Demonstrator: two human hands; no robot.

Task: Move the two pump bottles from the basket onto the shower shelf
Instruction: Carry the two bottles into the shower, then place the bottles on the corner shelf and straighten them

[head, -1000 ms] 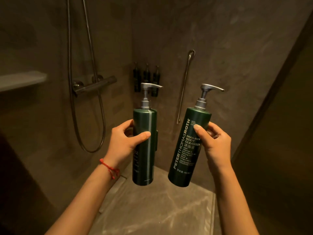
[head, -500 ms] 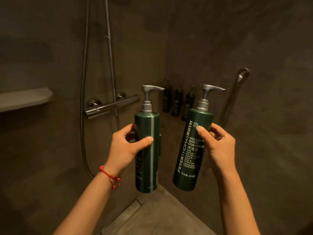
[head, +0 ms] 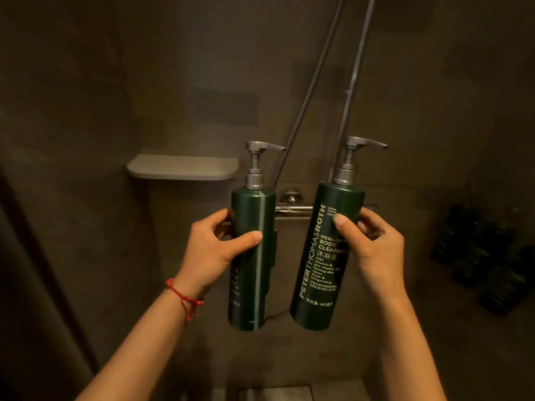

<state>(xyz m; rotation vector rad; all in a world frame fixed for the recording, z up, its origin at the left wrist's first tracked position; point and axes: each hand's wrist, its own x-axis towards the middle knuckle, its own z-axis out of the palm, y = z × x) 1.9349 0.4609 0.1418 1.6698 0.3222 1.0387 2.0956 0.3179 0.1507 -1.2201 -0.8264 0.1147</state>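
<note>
I hold two dark green pump bottles with silver pumps upright in the air before the shower wall. My left hand grips the left bottle around its middle. My right hand grips the right bottle, whose white lettering reads body cleanser and which leans slightly right. The grey shower shelf juts from the wall up and left of the left bottle, with nothing on it. No basket is in view.
A chrome mixer bar and its valve sit on the wall just behind the bottles, with two hoses rising from there. Several small dark bottles hang on the right wall. A floor drain lies below.
The view has swung left: the shelf moved from the left edge toward the centre, and the small wall bottles slid to the far right. Both hands still hold their bottles the same way.
</note>
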